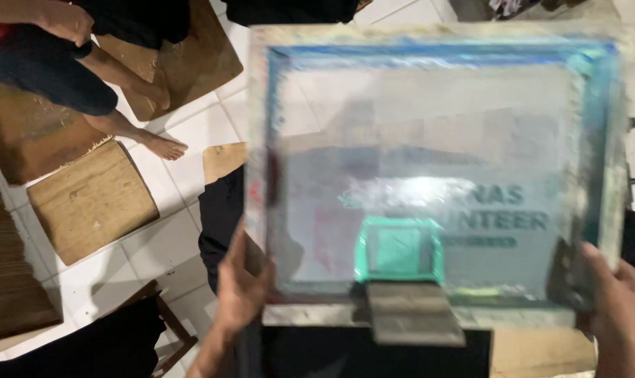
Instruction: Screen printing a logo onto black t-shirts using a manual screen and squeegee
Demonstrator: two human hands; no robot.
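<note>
Two hands, left (242, 283) and right (622, 311), grip tilted printing screen (429, 140).

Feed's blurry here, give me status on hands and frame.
Left hand and right hand grip screen-printing frame, lifted. Squeegee at near edge. Black fabric beneath.

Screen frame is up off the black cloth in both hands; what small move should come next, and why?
Probably hold it level and swing it aside slowly. The screen frame is gripped by the left hand and right hand at its near corners, a squeegee with teal ink rests loose on it, and the black cloth lies right below.
</note>
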